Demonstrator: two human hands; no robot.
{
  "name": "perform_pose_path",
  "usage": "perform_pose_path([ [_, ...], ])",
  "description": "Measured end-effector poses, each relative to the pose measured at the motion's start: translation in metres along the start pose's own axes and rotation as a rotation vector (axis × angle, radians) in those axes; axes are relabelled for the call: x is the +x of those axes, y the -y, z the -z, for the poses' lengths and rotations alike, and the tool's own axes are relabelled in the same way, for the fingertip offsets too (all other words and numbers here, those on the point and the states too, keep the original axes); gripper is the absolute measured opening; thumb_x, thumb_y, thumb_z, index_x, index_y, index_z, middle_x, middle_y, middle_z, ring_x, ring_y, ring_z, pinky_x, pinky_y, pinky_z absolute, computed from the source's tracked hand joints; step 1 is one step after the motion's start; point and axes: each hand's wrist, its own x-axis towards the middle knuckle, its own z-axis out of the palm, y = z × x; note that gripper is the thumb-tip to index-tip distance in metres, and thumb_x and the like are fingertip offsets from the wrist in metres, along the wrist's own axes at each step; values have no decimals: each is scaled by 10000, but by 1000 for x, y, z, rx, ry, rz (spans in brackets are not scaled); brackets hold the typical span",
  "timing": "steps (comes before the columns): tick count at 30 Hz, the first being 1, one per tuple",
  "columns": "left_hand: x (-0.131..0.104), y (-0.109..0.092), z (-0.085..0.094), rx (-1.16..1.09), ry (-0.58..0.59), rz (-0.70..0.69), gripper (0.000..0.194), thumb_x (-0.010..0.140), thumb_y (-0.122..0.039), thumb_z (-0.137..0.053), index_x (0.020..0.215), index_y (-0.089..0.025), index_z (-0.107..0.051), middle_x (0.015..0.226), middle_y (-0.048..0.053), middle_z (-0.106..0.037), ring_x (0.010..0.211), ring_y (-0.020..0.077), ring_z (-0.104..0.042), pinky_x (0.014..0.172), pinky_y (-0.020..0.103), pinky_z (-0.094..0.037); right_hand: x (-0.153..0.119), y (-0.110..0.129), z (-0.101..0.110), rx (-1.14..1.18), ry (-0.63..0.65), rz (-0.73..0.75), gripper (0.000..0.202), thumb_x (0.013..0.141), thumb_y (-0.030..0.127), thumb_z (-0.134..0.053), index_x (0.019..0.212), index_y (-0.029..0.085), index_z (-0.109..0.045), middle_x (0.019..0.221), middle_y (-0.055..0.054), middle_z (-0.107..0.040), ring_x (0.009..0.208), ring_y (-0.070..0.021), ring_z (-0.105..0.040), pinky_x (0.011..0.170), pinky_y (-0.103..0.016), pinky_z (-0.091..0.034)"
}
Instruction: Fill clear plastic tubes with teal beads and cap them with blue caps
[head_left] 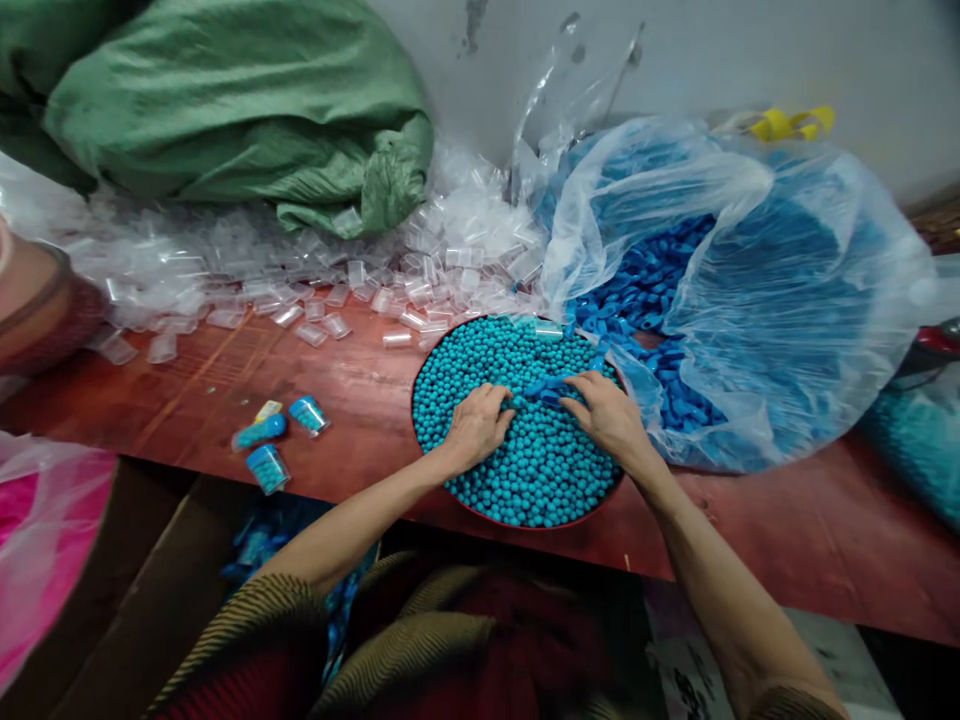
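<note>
Hands on unlabelled blue beads

Both hands, left hand and right hand, palms down on teal beads in a round tray at the table's near edge, blue piece between the fingers, clear bag of blue caps just beside.

No readable text, label, number or sign shows on anything here.

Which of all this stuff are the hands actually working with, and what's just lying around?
In use:
left hand and right hand, both in the round tray
turquoise balls
blue caps between the hands

Lying about:
green sack
clear tubes
filled tubes
bag of blue caps
pink bag
</note>
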Motion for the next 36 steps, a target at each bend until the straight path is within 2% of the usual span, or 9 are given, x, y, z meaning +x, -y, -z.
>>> perform_pose_path([
  [5, 0, 4, 4, -93, 5, 2, 183, 848, -233, -485, 1010, -174, -544, 990, 77, -620, 937, 213, -577, 870, 355, -449, 6, 14, -13, -215, 89, 105, 202, 870, 293, -510, 974, 191, -651, 901, -99, -650, 849, -248, -569, 720, -349, -437],
  [10, 0, 0, 19, -189, 78, 88, 174, 849, -249, -461, 1005, -196, -516, 881, 40, -624, 831, 200, -601, 799, 330, -458, 8, 9, -17, -58, -31, 22, 248, 920, 295, -410, 946, 163, -618, 863, -98, -663, 820, -231, -605, 708, -319, -446],
  [14, 3, -2, 21, -221, 51, 114, 188, 867, -264, -426, 1029, -197, -495, 824, 21, -604, 775, 185, -586, 784, 321, -444, 15, 21, -10, -71, -97, -102, 293, 926, 328, -387, 1069, 163, -581, 884, -101, -655, 799, -229, -615, 657, -297, -448],
  [18, 11, 1, 17, -298, 69, 171, 130, 858, -247, -433, 943, -188, -510, 749, -2, -570, 710, 157, -542, 733, 295, -436, 20, 23, -14, -109, 69, -38, 409, 853, 149, -390, 1245, 115, -501, 967, -142, -627, 850, -239, -605, 710, -323, -485],
  [21, 14, 4, 17, -481, 100, 228, 94, 844, -253, -450, 822, -178, -501, 737, -11, -549, 677, 122, -509, 637, 238, -422, 19, 13, -15, 14, 111, 11, 555, 787, 102, -425, 1341, 103, -412, 1021, -146, -638, 902, -257, -610, 787, -379, -496],
  [24, 13, 4, 22, -719, 185, 356, 130, 834, -304, -466, 861, -178, -485, 684, -36, -510, 583, 92, -474, 501, 187, -374, 19, 11, -11, 159, 71, -7, 608, 796, 192, -508, 1384, 123, -365, 991, -114, -676, 875, -261, -630, 792, -399, -498],
  [30, 12, 3, 26, -960, 251, 384, 283, 762, -378, -592, 920, -178, -470, 638, -74, -443, 493, 62, -484, 436, 167, -389, 29, 26, -12, 324, -93, -45, 460, 849, 388, -517, 1238, 143, -545, 1029, -116, -669, 898, -236, -629, 816, -397, -495],
  [33, 9, 7, 27, -1026, 298, 411, 360, 740, -415, -626, 958, -181, -462, 692, -55, -518, 491, 75, -553, 410, 162, -373, 28, 18, -10, 334, -59, -27, 407, 853, 372, -503, 1169, 132, -592, 1008, -124, -670, 860, -226, -631, 810, -393, -499],
  [36, 6, 10, 28, -1134, 332, 413, 405, 719, -427, -662, 970, -182, -461, 737, -28, -580, 512, 83, -585, 409, 153, -365, 22, 8, -3, 328, -92, -108, 354, 891, 335, -438, 1140, 147, -606, 1020, -106, -680, 878, -210, -633, 818, -362, -492],
])
